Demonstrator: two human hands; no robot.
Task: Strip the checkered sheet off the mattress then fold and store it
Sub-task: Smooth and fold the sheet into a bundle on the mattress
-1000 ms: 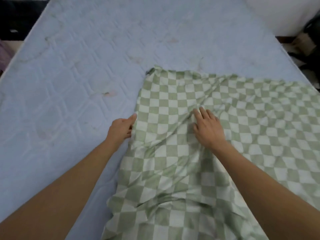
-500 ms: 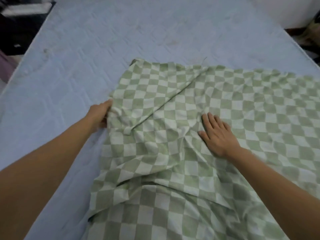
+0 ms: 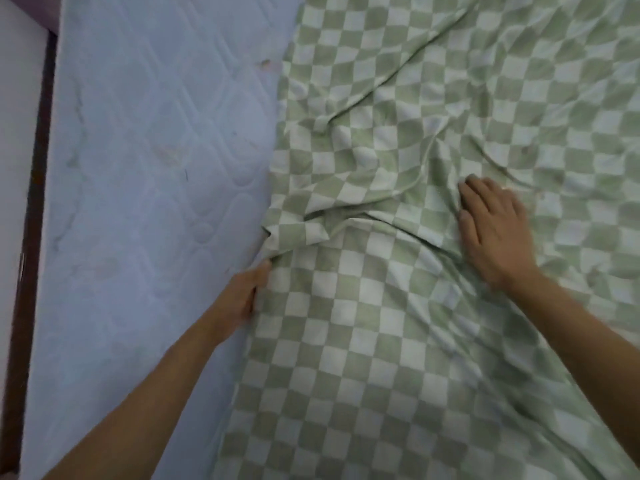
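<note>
Sheet: the checkered sheet (image 3: pixel 381 341) lies loose over the centre and right of the frame. It is already off its corners and doubled over itself, and a rumpled upper layer ends in a creased edge across the middle.
Mattress: the bare quilted mattress (image 3: pixel 138 202) shows down the left. The dark bed frame (image 3: pixel 34 220) runs along the far left edge.
Left hand: your left hand (image 3: pixel 239 296) sits at the sheet's left border, lower centre-left of the frame. Its thumb is on top of the cloth and its fingers are tucked out of sight beneath, so it appears to pinch that edge.
Right hand: your right hand (image 3: pixel 495 233) lies flat on the sheet at centre right. Its fingers are straight and slightly spread, and it presses down without gripping anything.
Why held so: the flat palm likely pins the layers so that they cannot slide. The hand at the edge can then draw the border taut and square it.
Step in hand: this looks like folding, with stripping done and storing not yet begun.
Watch for: ridges fan out from under your right palm. They may stay in the next fold unless you smooth them first.
</note>
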